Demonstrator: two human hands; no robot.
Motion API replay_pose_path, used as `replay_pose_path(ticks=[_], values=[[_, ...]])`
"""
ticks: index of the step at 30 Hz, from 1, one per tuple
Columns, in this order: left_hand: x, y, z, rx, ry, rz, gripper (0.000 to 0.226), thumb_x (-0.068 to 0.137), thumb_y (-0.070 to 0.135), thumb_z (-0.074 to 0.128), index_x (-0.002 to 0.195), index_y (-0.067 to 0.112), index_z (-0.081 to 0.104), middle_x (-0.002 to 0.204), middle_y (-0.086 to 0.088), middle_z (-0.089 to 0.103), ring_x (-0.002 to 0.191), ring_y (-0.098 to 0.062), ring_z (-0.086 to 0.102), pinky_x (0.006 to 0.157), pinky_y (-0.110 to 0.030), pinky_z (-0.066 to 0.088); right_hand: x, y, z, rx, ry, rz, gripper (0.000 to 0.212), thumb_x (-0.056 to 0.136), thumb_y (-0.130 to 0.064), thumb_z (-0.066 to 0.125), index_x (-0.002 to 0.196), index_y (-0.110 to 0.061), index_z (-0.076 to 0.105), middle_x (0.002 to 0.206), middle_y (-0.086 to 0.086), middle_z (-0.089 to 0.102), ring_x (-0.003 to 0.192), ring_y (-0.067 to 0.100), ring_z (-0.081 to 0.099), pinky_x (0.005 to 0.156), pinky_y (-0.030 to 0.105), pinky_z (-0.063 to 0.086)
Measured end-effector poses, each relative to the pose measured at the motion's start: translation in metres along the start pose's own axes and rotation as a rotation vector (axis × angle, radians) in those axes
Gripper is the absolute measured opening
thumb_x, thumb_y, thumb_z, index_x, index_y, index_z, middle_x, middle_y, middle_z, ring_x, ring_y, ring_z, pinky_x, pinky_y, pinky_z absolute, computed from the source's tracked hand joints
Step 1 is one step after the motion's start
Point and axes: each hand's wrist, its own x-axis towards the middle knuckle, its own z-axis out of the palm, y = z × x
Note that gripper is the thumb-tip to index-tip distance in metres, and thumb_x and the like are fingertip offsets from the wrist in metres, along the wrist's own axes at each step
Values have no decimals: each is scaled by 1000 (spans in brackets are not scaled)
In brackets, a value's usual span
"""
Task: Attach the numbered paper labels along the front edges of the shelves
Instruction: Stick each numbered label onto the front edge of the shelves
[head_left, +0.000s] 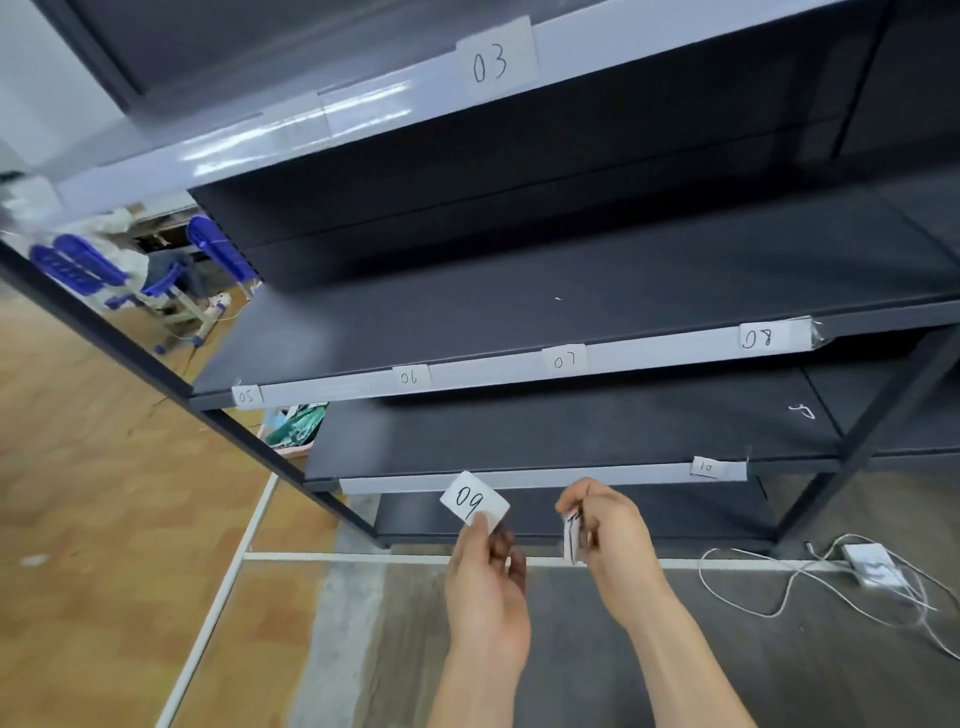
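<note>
My left hand (485, 577) pinches a white paper label marked 09 (474, 498) just below the lower shelf's front strip (571, 475). My right hand (602, 525) grips a small stack of paper labels (570, 540), held edge-on beside the left hand. Label 10 (706, 467) sits on the right end of that same strip. The middle shelf's strip (493, 371) carries labels 05 (246, 396), 06 (410, 377), 07 (564, 359) and 08 (759, 338). Label 03 (491, 62) is on the top shelf edge.
The dark metal shelving has a slanting upright post (156, 358) at left and another (852, 457) at right. A white power adapter (872, 564) with loose cables lies on the floor at right. Blue chairs (83, 270) stand far left. A pink basket (291, 431) sits behind the shelf.
</note>
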Motion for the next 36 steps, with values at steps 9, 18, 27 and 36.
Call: replay_pose_path(ticks=[9, 18, 27, 36], values=[[10, 14, -25, 229, -9, 110, 10, 93, 11, 59, 89, 17, 66, 76, 0, 60, 69, -13, 52, 71, -28, 39, 2, 15, 41, -337, -96, -66, 37, 84, -39, 63, 68, -9, 48, 59, -3, 40, 55, 12, 35, 55, 24, 29], [66, 76, -106, 493, 11, 206, 24, 93, 7, 56, 90, 21, 75, 73, 4, 67, 66, -8, 53, 60, -18, 41, 16, 63, 154, -634, -319, -157, 12, 84, -14, 64, 73, -19, 67, 70, 0, 69, 54, 5, 52, 46, 16, 36], [171, 165, -211, 534, -23, 86, 36, 90, 0, 58, 77, 29, 74, 59, 15, 67, 56, 7, 56, 57, -8, 40, 61, 129, 289, -881, -345, -22, 13, 87, -17, 63, 74, -15, 64, 62, -6, 63, 48, 6, 46, 42, 20, 40], [355, 162, -251, 572, -105, 38, 32, 96, 15, 51, 79, 31, 73, 70, 12, 71, 65, -3, 58, 71, -25, 46, 214, 177, 374, -1134, -273, -180, 9, 87, -25, 59, 80, -26, 64, 79, -18, 69, 61, 10, 59, 63, 28, 49]])
